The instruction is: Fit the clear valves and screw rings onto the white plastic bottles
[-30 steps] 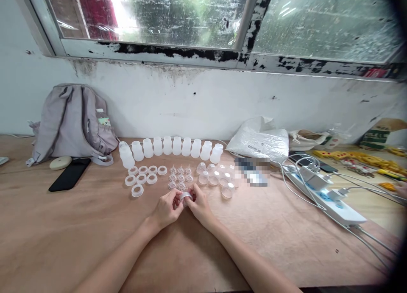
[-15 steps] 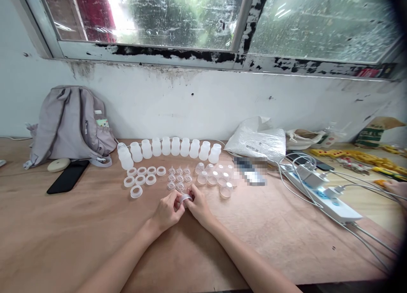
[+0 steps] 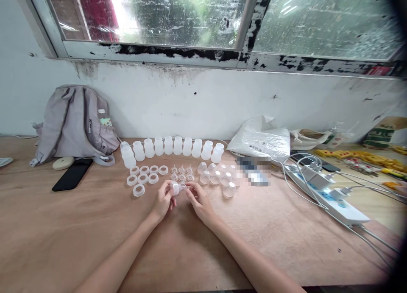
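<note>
My left hand (image 3: 164, 199) grips a baby bottle collar ring (image 3: 174, 188) turned on its side. A clear bottle nipple (image 3: 182, 186) sticks out of the ring to the right. Fingers of my right hand (image 3: 199, 203) close on the nipple's tip. Just beyond my hands lie several loose nipples (image 3: 182, 171) in rows. Left of them are several collar rings (image 3: 139, 190) lying flat. Clear dome caps (image 3: 228, 190) stand grouped to the right. Frosted bottles (image 3: 168, 145) form a curved row behind, the leftmost one (image 3: 128, 155) with a top on it.
A backpack (image 3: 73, 123), a black phone (image 3: 72, 175) and a round cream-coloured object (image 3: 63, 163) are at the left. White plastic bag (image 3: 262, 140) lies at the back right. A power strip (image 3: 333, 204) with chargers and loose cables runs along the right side, beside yellow pieces (image 3: 359, 157).
The ring in my hands has turned sideways, and the nipple now shows poking out of it. My right hand has shifted slightly away from my left. The co-worker's hand at far right is gone.
</note>
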Available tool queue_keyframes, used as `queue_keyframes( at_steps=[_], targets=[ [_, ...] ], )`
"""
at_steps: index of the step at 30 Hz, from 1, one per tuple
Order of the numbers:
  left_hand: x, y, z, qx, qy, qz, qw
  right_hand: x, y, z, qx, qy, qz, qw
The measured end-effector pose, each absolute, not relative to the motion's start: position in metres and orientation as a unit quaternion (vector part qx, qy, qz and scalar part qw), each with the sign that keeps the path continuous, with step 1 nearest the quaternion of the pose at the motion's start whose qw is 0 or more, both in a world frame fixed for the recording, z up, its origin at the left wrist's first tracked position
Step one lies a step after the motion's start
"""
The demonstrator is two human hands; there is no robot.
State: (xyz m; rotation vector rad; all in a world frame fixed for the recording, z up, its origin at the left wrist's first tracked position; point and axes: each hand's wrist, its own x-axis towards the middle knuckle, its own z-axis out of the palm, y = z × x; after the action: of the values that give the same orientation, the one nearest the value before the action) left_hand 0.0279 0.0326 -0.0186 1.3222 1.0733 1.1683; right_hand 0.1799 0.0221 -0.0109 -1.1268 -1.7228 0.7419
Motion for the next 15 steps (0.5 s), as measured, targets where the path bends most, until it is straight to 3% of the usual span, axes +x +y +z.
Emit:
queue_keyframes(
  at_steps=[4, 7, 15],
  targets=[
    [0.031, 0.032, -0.019, 0.527, 0.41, 0.452, 0.592, 0.178, 0.021, -0.009, -0.447, -0.738, 0.257, 0.434],
    [0.031, 0.029, -0.015, 0.531, 0.425, 0.441, 0.586, 0.177, 0.018, -0.006, -0.438, -0.753, 0.242, 0.427],
    [0.027, 0.015, -0.002, 0.731, 0.477, 0.41, 0.264, 0.177, 0.013, -0.005, -0.398, -0.799, 0.238, 0.384]
  ],
)
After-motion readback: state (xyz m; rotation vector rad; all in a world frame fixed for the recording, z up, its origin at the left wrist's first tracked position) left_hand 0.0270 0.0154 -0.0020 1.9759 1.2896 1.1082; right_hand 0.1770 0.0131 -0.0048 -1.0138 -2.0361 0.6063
